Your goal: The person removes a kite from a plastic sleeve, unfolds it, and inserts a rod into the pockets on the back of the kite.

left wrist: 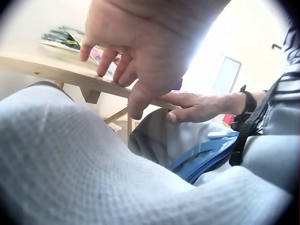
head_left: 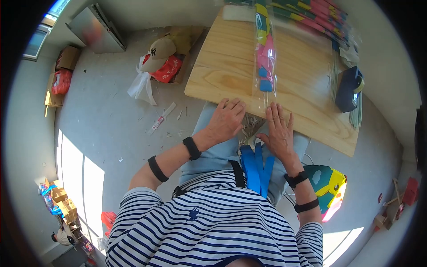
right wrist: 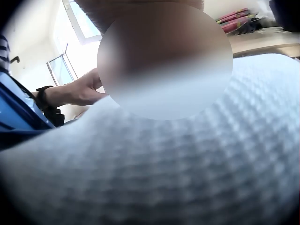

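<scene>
My left hand [head_left: 227, 118] rests its fingertips on the near edge of the wooden table [head_left: 222, 62], fingers slightly bent, nothing in its grasp. My right hand [head_left: 279, 133] lies with straight fingers on the same edge, thumb spread to the side. In the left wrist view the left fingers [left wrist: 107, 61] touch the tabletop edge. Just beyond the hands lies a long clear plastic sleeve [head_left: 266, 53] with folded pink, yellow, green and blue material inside. A blurred patch covers most of the right hand in the right wrist view.
More colourful sleeved bundles [head_left: 311, 18] lie at the table's back. A dark blue box [head_left: 349, 89] with a tape roll stands at the right, near thin sticks [head_left: 333, 75]. Blue straps [head_left: 255, 169] hang in the lap. A cap [head_left: 161, 53] tops a box on the littered floor.
</scene>
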The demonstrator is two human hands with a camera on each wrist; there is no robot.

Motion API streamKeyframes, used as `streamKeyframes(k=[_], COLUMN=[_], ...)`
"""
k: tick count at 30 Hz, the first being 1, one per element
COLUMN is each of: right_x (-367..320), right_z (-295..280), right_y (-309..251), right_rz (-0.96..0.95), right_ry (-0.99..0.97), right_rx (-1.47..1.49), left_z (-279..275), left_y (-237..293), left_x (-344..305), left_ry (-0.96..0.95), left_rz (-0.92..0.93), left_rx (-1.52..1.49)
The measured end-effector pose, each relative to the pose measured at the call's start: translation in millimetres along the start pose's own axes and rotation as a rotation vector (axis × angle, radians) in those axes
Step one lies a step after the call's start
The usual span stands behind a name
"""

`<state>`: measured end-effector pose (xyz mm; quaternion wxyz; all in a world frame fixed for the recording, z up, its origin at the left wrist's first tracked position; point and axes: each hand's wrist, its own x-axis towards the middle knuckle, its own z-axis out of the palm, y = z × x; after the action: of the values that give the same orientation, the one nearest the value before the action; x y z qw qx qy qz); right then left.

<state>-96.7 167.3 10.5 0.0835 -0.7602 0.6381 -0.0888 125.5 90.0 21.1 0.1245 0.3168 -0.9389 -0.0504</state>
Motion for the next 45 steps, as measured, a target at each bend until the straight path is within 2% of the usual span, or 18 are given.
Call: streamKeyframes(k=[2,4,8,11,14,16,19,23,25,26,28,31,41,45], right_x=[1,0,-1,0,-1,0,3,5,10,14,26,55,88,95], right_z=[-1,-3,-1,-2,0,1,0,-9,-12,-12,-14,-6,14,17], right_y=[-2,-2,0,0,1,4,6,8,13,13,12,-3,-12,-5], right_rz=[-0.002,-0.002,-0.008,-0.010,0.004,0.001,-0.002,-0.002,-0.034,-0.036,0.002,-0.048,0.026,0.032], right_ry=[-0.005,-0.034,-0.019,-0.018,-0.045,-0.031,-0.036,-0.042,0.156,0.151,0.309,0.334,0.269,0.171], right_rx=[0.011,-0.018,0.007,-0.001,0.006,0.026,0.052,0.111,0.183,0.185,0.287,0.339,0.245,0.229], left_z=[-1,7,26,18,16,20,28,36,36,35,37,38,35,35], left_y=[1,6,3,-1,-9,-15,-23,-28,-28,-29,-30,-31,-32,-34], left_x=[3,14,19,20,21,27,44,55,54,54,55,57,57,57], left_ry=[-0.002,0.096,0.035,0.068,0.022,0.253,0.297,0.265,0.241,0.238,0.253,0.232,0.225,0.232], left_rz=[-0.052,0.061,0.054,0.046,-0.060,-0.088,-0.048,-0.093,-0.107,-0.112,-0.115,-0.125,-0.138,-0.136], left_rx=[-0.056,-0.035,-0.047,-0.111,-0.232,-0.229,-0.237,-0.287,-0.270,-0.271,-0.280,-0.277,-0.297,-0.264])
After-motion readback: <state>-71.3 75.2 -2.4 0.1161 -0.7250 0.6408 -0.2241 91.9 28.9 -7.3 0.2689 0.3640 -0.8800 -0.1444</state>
